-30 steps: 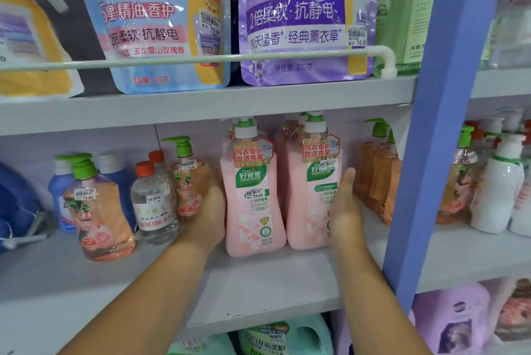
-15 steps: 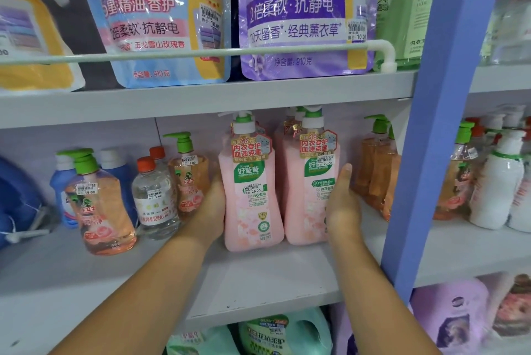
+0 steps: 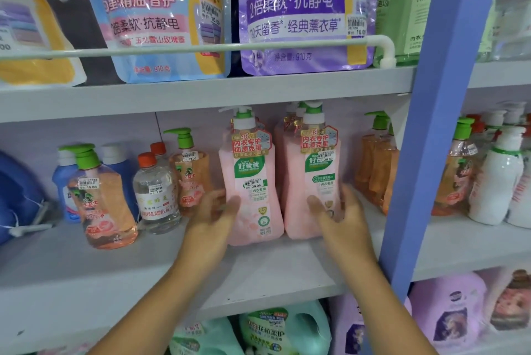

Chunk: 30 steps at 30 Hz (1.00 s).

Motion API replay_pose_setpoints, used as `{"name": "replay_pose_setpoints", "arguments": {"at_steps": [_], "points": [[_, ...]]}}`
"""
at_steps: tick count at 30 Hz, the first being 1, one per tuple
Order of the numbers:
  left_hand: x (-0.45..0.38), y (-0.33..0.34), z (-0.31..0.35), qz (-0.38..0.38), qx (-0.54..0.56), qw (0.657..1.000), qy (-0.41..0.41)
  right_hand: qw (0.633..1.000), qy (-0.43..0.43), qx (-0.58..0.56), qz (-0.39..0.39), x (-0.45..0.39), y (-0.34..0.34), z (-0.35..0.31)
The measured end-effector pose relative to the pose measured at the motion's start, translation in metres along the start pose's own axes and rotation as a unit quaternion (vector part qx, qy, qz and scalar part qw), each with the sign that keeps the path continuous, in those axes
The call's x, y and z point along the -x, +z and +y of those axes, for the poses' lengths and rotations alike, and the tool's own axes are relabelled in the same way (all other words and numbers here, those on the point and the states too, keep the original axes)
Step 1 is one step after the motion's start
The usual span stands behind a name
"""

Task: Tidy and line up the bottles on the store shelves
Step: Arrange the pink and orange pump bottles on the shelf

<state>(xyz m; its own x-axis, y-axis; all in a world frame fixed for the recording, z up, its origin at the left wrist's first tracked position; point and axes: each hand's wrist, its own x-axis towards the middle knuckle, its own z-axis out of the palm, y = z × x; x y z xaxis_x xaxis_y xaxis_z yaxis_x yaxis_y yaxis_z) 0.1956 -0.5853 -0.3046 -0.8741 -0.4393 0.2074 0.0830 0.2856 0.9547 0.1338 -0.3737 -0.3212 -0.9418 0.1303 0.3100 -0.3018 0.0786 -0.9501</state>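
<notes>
Both hands have shifted lower on the pink pump bottles: left hand now wraps the left bottle, right hand the right bottle, thumbs apparently across the fronts.

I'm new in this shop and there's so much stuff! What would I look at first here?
Probably the two tall pink pump bottles, left and right, side by side in the middle of the middle shelf, with the left hand and right hand wrapped round them. Above them, a pink-and-blue pouch and a purple pouch stand behind a white rail.
</notes>
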Motion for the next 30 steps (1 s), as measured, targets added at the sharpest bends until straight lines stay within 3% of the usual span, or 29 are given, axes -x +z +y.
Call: {"name": "replay_pose_setpoints", "arguments": {"at_steps": [2, 3, 21, 30], "points": [[0.012, -0.005, -0.008, -0.056, -0.122, 0.989, 0.054, 0.997, -0.015, 0.076, -0.029, 0.001, 0.003, 0.008], [0.01, -0.005, -0.014, -0.061, -0.131, 0.987, 0.064, 0.994, -0.012, 0.102, -0.036, 0.001, 0.005, 0.01], [-0.002, -0.008, -0.036, -0.063, -0.076, 0.994, 0.054, 0.996, -0.025, 0.051, -0.066, -0.015, 0.015, 0.024], [0.001, -0.002, -0.031, -0.042, -0.098, 0.993, 0.058, 0.995, -0.038, 0.082, -0.032, -0.01, 0.009, 0.02]]}}
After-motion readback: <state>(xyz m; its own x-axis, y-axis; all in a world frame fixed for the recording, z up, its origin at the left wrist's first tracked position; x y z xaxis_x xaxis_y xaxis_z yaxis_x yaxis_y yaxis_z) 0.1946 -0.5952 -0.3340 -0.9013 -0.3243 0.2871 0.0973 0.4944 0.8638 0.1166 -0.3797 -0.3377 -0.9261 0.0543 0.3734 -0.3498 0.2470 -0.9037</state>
